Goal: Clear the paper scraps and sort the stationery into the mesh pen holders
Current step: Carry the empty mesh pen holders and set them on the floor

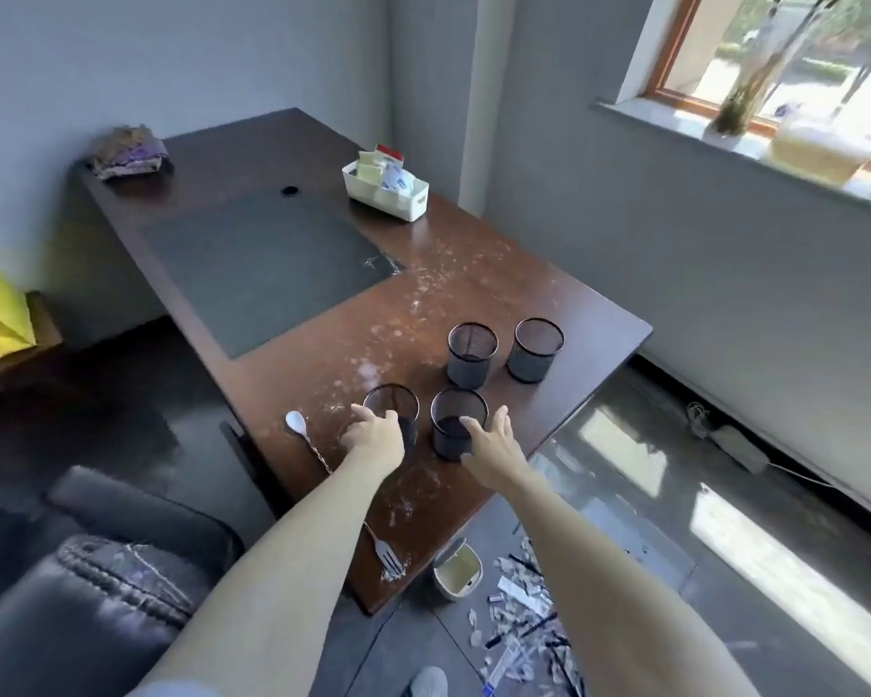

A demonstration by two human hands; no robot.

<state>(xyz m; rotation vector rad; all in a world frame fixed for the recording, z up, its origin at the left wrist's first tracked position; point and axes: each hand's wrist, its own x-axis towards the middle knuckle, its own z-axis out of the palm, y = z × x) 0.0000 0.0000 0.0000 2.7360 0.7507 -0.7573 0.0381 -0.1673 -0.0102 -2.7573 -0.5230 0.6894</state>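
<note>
Four mesh holders (505,364) on desk (589,304)

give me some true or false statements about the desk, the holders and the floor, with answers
1. Four mesh pen holders stand on the desk. True.
2. Pens are already sorted into them. False: none stick out; pens lie among paper scraps on the floor.
3. A fork lies by the desk's near edge. True.
4. The white basket sits on the floor. False: it stands on the desk's far side.
5. Both hands are at the far pair of holders. False: the left hand and right hand are at the near pair.
</note>
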